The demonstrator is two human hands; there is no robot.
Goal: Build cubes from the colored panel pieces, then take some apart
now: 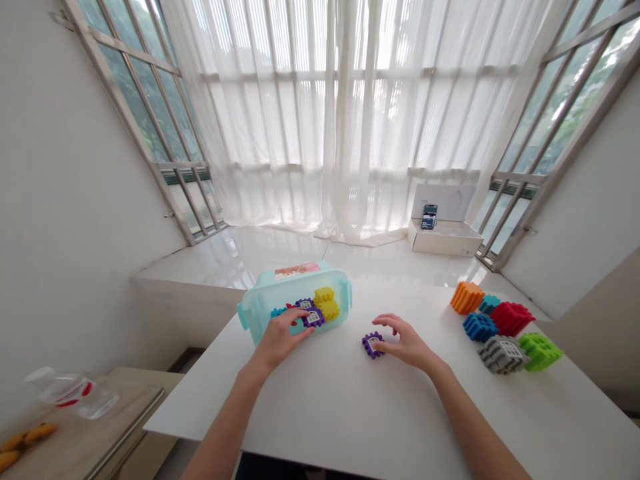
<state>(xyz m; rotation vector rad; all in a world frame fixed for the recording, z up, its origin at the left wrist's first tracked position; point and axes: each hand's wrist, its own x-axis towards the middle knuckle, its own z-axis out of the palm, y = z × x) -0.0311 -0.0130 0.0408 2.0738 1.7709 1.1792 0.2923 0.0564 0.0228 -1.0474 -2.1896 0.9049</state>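
My left hand [279, 339] reaches over the near side of a translucent teal plastic bin [260, 303] that lies tipped toward me. Its thumb and fingers close on a purple toothed building block [313, 318] with a white window print. Other blocks lie around it in the bin, among them a yellow block [329, 309] and some blue and red ones. To the right, a second purple block [373, 345] rests on the white table. My right hand [406, 343] is beside it, fingers spread, with the thumb at the block's right edge.
Stacked blocks stand at the table's right: orange [467, 297], blue [480, 326], red [511, 318], grey [503, 355] and green [541, 351]. A phone [429, 217] leans in an open white box [445, 239] on the sill. A plastic bottle [75, 395] lies on a lower surface at left.
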